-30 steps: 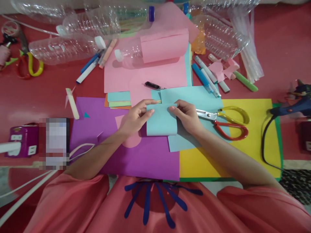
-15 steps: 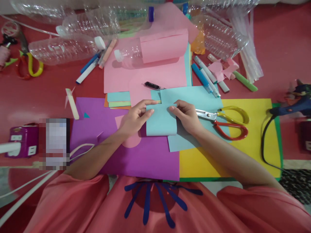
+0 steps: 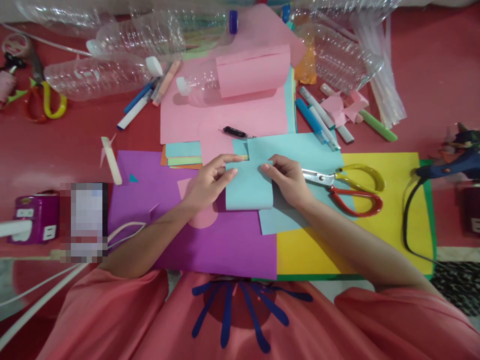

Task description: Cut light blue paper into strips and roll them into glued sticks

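Note:
Between my hands is a small light blue sheet of paper (image 3: 249,187), its lower edge curved as if folded over. My left hand (image 3: 212,181) pinches its left edge between thumb and fingers. On the opposite edge, my right hand (image 3: 287,179) grips the paper the same way. Under and behind it lies a larger light blue sheet (image 3: 307,147). Scissors (image 3: 326,179) with one yellow and one red handle rest just right of my right hand, their blade tips hidden by it. A rounded pink paper piece (image 3: 200,220) lies below my left wrist.
Purple card (image 3: 225,250) and yellow card (image 3: 393,225) cover the front of the red table. A bottle partly wrapped in pink paper (image 3: 255,72) lies behind my hands, near a black pen (image 3: 235,132). Markers (image 3: 311,117), clear bottles (image 3: 101,75) and a glue gun (image 3: 453,162) surround this area.

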The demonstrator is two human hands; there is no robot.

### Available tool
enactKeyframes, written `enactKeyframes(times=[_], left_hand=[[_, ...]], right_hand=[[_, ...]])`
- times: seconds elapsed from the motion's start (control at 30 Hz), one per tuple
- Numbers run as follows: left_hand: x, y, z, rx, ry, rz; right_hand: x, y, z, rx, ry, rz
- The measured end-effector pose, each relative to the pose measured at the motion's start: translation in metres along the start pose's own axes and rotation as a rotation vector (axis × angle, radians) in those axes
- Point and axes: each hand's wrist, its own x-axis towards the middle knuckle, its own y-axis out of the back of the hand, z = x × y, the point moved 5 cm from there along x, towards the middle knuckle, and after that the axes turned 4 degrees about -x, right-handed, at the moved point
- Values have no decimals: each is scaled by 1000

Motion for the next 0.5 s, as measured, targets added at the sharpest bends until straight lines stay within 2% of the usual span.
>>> enactKeyframes(times=[0.5], left_hand=[[-1,1,-1,7,13,6]], right_hand=[[0,1,1,-13,-4,3]])
